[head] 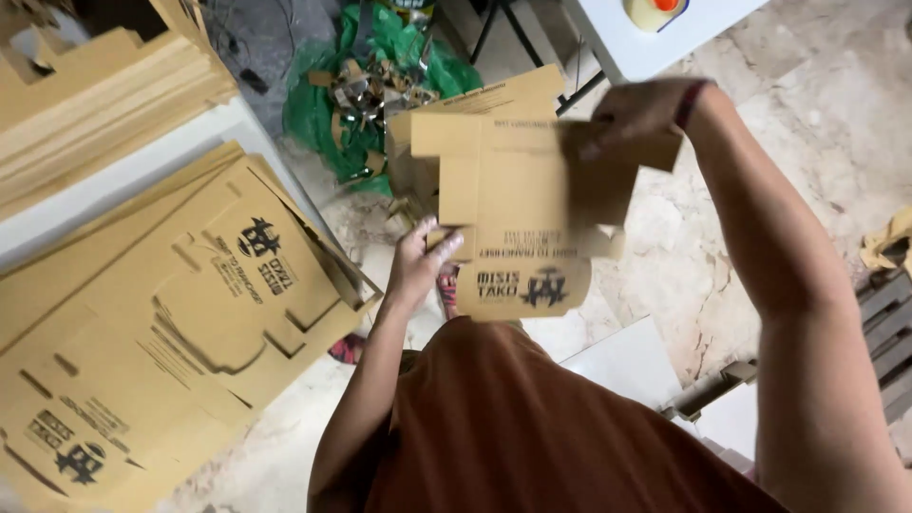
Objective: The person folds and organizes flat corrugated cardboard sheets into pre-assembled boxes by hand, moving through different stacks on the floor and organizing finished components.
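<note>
Mid-fold: my left hand gripped the box blank at its near edge, my right hand pinching its far flap; I judged tucking that flap came next.

Two hands are working one die-cut cardboard box blank at the centre: the left hand is gripping its lower edge at seven o'clock, the right hand is pinching its top corner at one o'clock. Two stacks of flat blanks are lying nearby, one at eight o'clock and one at ten o'clock; the sheets are too many to count. One green plastic bag of scraps is sitting at twelve o'clock, and one roll of tape is resting at one o'clock.
</note>
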